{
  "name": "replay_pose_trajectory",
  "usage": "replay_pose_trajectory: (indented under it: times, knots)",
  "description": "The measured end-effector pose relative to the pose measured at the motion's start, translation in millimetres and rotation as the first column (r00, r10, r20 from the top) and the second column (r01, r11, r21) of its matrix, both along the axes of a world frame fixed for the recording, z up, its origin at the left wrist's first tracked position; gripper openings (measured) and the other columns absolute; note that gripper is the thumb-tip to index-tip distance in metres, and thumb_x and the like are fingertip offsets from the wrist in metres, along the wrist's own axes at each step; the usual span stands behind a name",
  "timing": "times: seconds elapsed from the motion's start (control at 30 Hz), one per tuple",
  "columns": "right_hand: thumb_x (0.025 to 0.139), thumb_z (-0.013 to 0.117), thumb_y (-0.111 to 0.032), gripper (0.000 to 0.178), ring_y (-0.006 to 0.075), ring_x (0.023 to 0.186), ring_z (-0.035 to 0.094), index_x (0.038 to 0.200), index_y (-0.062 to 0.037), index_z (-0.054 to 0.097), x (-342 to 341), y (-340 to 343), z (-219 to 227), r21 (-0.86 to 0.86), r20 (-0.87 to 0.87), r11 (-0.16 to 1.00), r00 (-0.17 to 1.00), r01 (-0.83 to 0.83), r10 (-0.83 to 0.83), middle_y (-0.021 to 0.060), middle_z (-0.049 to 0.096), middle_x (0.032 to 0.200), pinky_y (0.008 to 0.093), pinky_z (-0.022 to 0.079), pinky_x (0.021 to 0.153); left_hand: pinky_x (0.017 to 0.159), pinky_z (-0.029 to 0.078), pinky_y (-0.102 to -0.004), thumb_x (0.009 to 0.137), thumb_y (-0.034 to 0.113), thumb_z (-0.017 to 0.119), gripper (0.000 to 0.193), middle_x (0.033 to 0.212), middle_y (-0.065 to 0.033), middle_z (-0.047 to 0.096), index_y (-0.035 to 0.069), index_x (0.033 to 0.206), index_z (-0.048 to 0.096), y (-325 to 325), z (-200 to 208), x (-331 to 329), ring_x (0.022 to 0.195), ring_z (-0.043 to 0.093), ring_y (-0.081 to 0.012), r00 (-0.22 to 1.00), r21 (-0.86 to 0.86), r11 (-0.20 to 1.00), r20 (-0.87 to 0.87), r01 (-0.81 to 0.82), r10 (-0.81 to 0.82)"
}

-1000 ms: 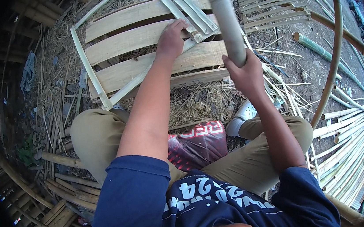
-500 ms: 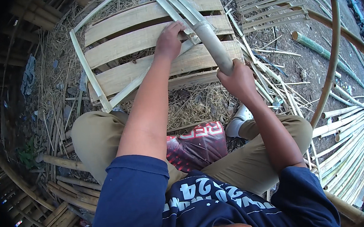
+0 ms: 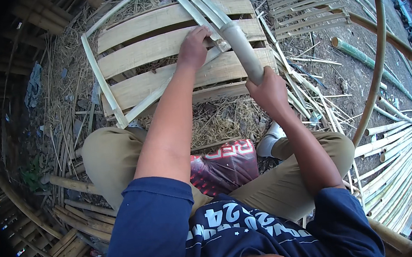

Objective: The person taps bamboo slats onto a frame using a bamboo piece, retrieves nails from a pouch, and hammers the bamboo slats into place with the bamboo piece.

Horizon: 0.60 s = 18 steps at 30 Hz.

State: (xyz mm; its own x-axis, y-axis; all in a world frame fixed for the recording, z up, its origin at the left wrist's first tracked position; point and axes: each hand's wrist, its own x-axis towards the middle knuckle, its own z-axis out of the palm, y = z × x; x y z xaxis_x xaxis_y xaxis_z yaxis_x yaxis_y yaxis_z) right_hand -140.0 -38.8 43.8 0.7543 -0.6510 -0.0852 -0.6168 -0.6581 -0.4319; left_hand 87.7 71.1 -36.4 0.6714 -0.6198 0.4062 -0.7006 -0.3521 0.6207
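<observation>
A stout length of bamboo slants over a slatted wooden crate-like platform. Its far part runs on into narrow bars that pass out at the top edge. My right hand is closed round the bamboo's near end. My left hand has its fingers curled over a pale bamboo strip beside it; the fingertips are partly hidden. A thin, bent bamboo frame rests across the platform's left side, with one leg passing under my left forearm and ending near the thick bamboo.
A small rack of bamboo slats lies at the far right. Loose splinters, a green bamboo pole and a large stack of poles spread along the right. A curved pole stands upright there. Red-and-black cloth lies between my legs.
Both hands keep the same holds on the bamboo. The whole view has shifted very slightly; nothing else has visibly moved.
</observation>
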Motion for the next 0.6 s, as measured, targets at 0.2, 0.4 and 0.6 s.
replay_pose_trajectory:
  times: [0.2, 0.4, 0.6]
  knots:
    - [0.083, 0.075, -0.033, 0.043, 0.0446, 0.083, 0.073, 0.098, 0.0058, 0.063, -12.3, 1.0, -4.5, 0.001, -0.024, 0.999, 0.999, -0.035, 0.035, 0.0277, 0.072, 0.085, 0.0518, 0.057, 0.076, 0.112, 0.048, -0.0416, 0.08, -0.017, 0.047, 0.05, 0.137, -0.016, 0.064, 0.004, 0.119, 0.069, -1.5, -1.8, 3.1, 0.131, 0.058, -0.0341, 1.0, -0.064, 0.998, 0.013, 0.022, -0.021]
    - [0.082, 0.076, -0.035, 0.049, 0.0433, 0.083, 0.073, 0.102, 0.0076, 0.065, -13.3, 4.7, -4.1, 0.009, -0.003, 0.999, 1.0, -0.031, 0.031, 0.0267, 0.073, 0.086, 0.0507, 0.057, 0.076, 0.113, 0.047, -0.0409, 0.079, -0.018, 0.048, 0.049, 0.137, -0.0159, 0.065, 0.003, 0.118, 0.07, -0.5, -2.2, 3.0, 0.132, 0.057, -0.0334, 0.999, -0.039, 0.999, 0.032, 0.021, -0.02]
    - [0.09, 0.077, -0.031, 0.043, 0.0291, 0.074, 0.073, 0.101, 0.0081, 0.063, -11.3, 18.9, 68.4, 0.324, 0.556, 0.944, 0.795, 0.061, -0.242, 0.0206, 0.072, 0.082, 0.0415, 0.056, 0.072, 0.112, 0.047, -0.0414, 0.081, -0.015, 0.048, 0.047, 0.137, -0.0161, 0.065, 0.004, 0.117, 0.07, 16.7, -2.8, 8.9, 0.131, 0.057, -0.035, 1.0, -0.028, 1.0, 0.021, -0.007, 0.007]
